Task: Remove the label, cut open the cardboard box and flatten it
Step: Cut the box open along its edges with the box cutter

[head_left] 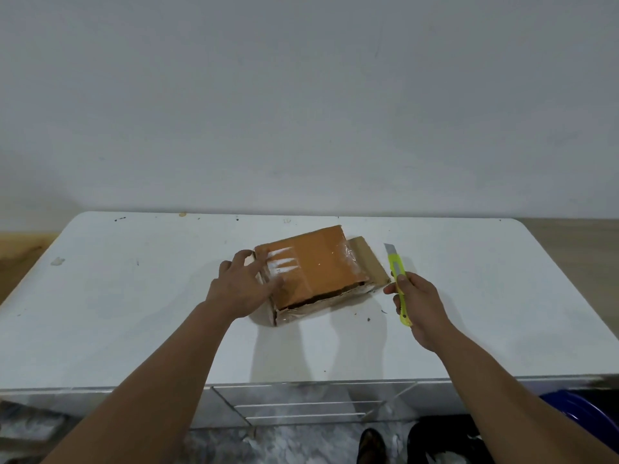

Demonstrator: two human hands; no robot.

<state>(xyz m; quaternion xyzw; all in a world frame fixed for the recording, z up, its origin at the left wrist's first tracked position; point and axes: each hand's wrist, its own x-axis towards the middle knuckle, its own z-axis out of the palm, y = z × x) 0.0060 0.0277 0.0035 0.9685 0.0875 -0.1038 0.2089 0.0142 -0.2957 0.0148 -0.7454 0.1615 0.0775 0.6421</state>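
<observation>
A flat brown cardboard box (318, 269) wrapped in shiny clear tape lies on the white table (134, 296). Its near edge gapes open in a dark slit, and a loose flap (368, 259) sticks out on the right. White label remnants (283, 262) show on its top left. My left hand (244, 286) rests spread on the box's left end, fingers straight. My right hand (418, 306) grips a yellow-green utility knife (398, 286) just right of the box, its blade out and pointing away from me, clear of the cardboard.
A plain wall stands behind the table's far edge. Small dark specks and scraps dot the tabletop. Below the near edge are white slats, a blue object (582, 410) at the right and a shoe (371, 443) on the floor.
</observation>
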